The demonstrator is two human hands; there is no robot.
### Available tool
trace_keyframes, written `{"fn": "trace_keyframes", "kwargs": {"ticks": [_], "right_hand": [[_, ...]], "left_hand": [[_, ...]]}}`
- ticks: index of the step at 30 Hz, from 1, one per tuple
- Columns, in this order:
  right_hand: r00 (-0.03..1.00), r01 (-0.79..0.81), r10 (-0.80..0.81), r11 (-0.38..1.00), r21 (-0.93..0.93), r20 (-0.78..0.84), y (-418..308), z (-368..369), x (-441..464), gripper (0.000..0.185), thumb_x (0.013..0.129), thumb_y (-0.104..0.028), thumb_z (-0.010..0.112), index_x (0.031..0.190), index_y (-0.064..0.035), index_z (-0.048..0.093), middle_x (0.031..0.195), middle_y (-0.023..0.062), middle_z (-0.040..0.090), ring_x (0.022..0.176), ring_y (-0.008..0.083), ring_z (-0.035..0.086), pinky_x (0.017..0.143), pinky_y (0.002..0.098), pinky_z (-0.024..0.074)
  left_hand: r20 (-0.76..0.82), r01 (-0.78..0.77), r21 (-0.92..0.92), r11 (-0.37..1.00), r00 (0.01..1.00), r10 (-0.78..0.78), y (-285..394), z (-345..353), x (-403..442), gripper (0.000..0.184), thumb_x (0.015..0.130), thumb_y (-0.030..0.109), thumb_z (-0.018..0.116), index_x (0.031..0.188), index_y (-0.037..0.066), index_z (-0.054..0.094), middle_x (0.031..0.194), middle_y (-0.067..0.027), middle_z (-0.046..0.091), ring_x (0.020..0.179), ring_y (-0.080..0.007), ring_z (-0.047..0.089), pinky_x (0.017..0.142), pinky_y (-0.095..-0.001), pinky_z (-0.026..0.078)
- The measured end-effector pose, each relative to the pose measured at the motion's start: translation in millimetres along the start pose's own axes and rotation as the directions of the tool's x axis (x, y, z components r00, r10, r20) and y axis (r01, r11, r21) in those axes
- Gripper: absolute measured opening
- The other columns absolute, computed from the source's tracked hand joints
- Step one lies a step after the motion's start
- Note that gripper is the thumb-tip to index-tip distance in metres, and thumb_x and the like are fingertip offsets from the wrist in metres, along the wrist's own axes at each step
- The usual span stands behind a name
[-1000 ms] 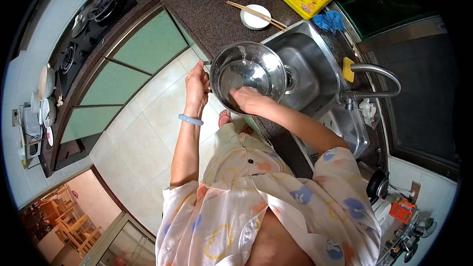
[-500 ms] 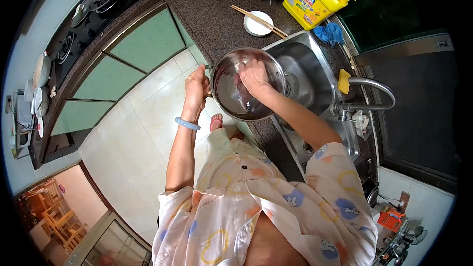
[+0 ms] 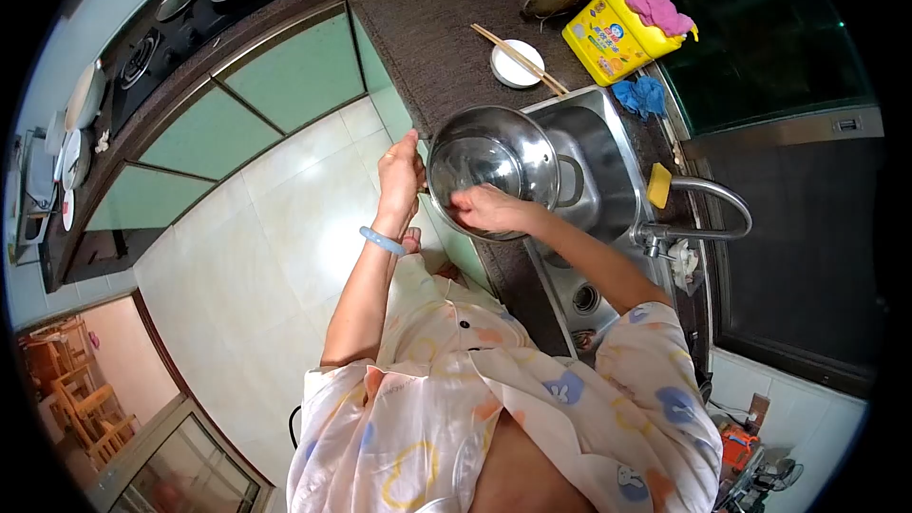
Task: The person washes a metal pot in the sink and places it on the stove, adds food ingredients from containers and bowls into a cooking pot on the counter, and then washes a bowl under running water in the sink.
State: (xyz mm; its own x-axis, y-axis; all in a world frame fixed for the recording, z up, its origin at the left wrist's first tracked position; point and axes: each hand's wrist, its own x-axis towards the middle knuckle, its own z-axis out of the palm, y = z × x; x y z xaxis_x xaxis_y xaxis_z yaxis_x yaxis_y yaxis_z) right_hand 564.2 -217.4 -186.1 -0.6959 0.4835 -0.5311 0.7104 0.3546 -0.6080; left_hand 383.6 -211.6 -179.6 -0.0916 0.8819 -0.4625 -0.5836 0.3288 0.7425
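A shiny steel pot (image 3: 525,144) is tilted over the counter edge beside the sink, its inside facing me. My left hand (image 3: 401,174) is closed round the handle on the pot's left side. A second loop handle (image 3: 572,180) shows free on the right, over the sink. My right hand (image 3: 489,208) reaches into the pot, low against its near inner wall. Its fingers are curled, and whatever they hold, if anything, is hidden.
A steel double sink (image 3: 619,144) with a curved tap (image 3: 727,198) lies to the right, a yellow sponge (image 3: 659,185) by the tap. Beyond the pot are a white bowl (image 3: 513,70), chopsticks (image 3: 508,47), a yellow jug (image 3: 603,41) and a blue cloth (image 3: 639,97).
My right hand has moved from the pot's far middle down to its near inner wall. The pot has tilted and turned slightly, and its right handle now shows. My left hand keeps its grip.
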Motion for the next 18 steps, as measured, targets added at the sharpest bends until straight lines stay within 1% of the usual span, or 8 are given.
{"fn": "trace_keyframes", "kwargs": {"ticks": [1, 3, 4, 7, 11, 14, 15, 18], "right_hand": [[0.95, 0.136, -0.08, 0.976, 0.169, -0.303, -4, 6, 5, 0.023, 0.079, -0.009, 0.056, 0.098, 0.0038, 0.058, 0.096, 0.0263, 0.062, 0.088, 0.0417, 0.062, 0.075, 0.0465, 0.0507], [0.769, 0.135, -0.179, 0.984, -0.119, -0.613, -11, 3, 16, 0.017, 0.079, -0.007, 0.059, 0.093, -0.0003, 0.053, 0.092, 0.0204, 0.056, 0.083, 0.0415, 0.059, 0.071, 0.0483, 0.0496], [0.684, 0.124, -0.259, 0.962, -0.241, -0.682, -10, -5, 23, 0.015, 0.079, -0.006, 0.06, 0.091, -0.0042, 0.051, 0.089, 0.016, 0.048, 0.083, 0.0398, 0.057, 0.069, 0.0491, 0.0488], [0.605, -0.099, -0.408, 0.813, -0.573, -0.683, 13, -34, 35, 0.011, 0.077, -0.011, 0.058, 0.088, -0.0095, 0.057, 0.086, 0.0093, 0.049, 0.083, 0.0281, 0.055, 0.07, 0.041, 0.0455], [0.601, -0.283, -0.489, 0.61, -0.74, -0.632, 41, -54, 13, 0.006, 0.076, -0.016, 0.057, 0.081, -0.0141, 0.061, 0.082, 0.0037, 0.051, 0.083, 0.0201, 0.052, 0.072, 0.0337, 0.0395], [0.775, -0.422, -0.269, 0.454, -0.785, -0.572, 47, -49, -13, 0.011, 0.075, -0.018, 0.059, 0.079, -0.0169, 0.069, 0.082, 0.0018, 0.056, 0.086, 0.0191, 0.052, 0.075, 0.0328, 0.0372], [0.774, -0.429, -0.261, 0.455, -0.78, -0.577, 46, -41, -22, 0.011, 0.075, -0.018, 0.059, 0.079, -0.0169, 0.069, 0.082, 0.0018, 0.056, 0.086, 0.0191, 0.052, 0.075, 0.0328, 0.0372], [0.864, -0.48, 0.114, 0.479, -0.735, -0.491, 45, -16, -36, 0.014, 0.075, -0.019, 0.061, 0.079, -0.0126, 0.072, 0.084, 0.007, 0.067, 0.085, 0.0241, 0.062, 0.073, 0.039, 0.0456]], "left_hand": [[-0.007, -0.001, -0.003, 1.0, 1.0, 0.001, 1, 0, 0, 0.036, 0.097, 0.027, 0.054, 0.065, 0.015, 0.043, 0.051, 0.0064, 0.035, 0.042, -0.0062, 0.028, 0.039, -0.0255, 0.023], [0.005, 0.022, 0.023, 0.999, 1.0, -0.023, 2, 0, -1, 0.036, 0.097, 0.027, 0.054, 0.064, 0.015, 0.043, 0.051, 0.0061, 0.036, 0.042, -0.0062, 0.029, 0.039, -0.0255, 0.024], [0.003, 0.029, 0.037, 0.999, 1.0, -0.03, 3, 0, -1, 0.037, 0.097, 0.028, 0.053, 0.064, 0.015, 0.044, 0.051, 0.0055, 0.037, 0.042, -0.0068, 0.03, 0.039, -0.0253, 0.025], [0.004, 0.022, 0.071, 0.997, 1.0, -0.023, 3, -2, -1, 0.038, 0.097, 0.029, 0.053, 0.063, 0.015, 0.043, 0.051, 0.0052, 0.036, 0.042, -0.0073, 0.03, 0.039, -0.0256, 0.025], [0.004, 0.048, 0.082, 0.995, 0.999, -0.048, 3, -2, 2, 0.039, 0.096, 0.03, 0.054, 0.062, 0.015, 0.041, 0.05, 0.0053, 0.035, 0.042, -0.0074, 0.029, 0.039, -0.0264, 0.026], [-0.002, 0.036, 0.068, 0.997, 0.999, -0.036, 1, -1, 1, 0.039, 0.096, 0.029, 0.053, 0.062, 0.016, 0.04, 0.05, 0.0057, 0.034, 0.041, -0.0069, 0.028, 0.039, -0.0261, 0.024], [-0.019, 0.022, 0.066, 0.998, 1.0, -0.021, 1, 0, 0, 0.038, 0.096, 0.029, 0.053, 0.063, 0.016, 0.04, 0.051, 0.0058, 0.034, 0.041, -0.0067, 0.028, 0.039, -0.0261, 0.023], [-0.031, 0.013, 0.058, 0.998, 0.999, -0.011, 1, 3, -5, 0.037, 0.097, 0.029, 0.053, 0.064, 0.017, 0.041, 0.051, 0.0069, 0.033, 0.041, -0.0061, 0.027, 0.039, -0.0259, 0.021]]}}
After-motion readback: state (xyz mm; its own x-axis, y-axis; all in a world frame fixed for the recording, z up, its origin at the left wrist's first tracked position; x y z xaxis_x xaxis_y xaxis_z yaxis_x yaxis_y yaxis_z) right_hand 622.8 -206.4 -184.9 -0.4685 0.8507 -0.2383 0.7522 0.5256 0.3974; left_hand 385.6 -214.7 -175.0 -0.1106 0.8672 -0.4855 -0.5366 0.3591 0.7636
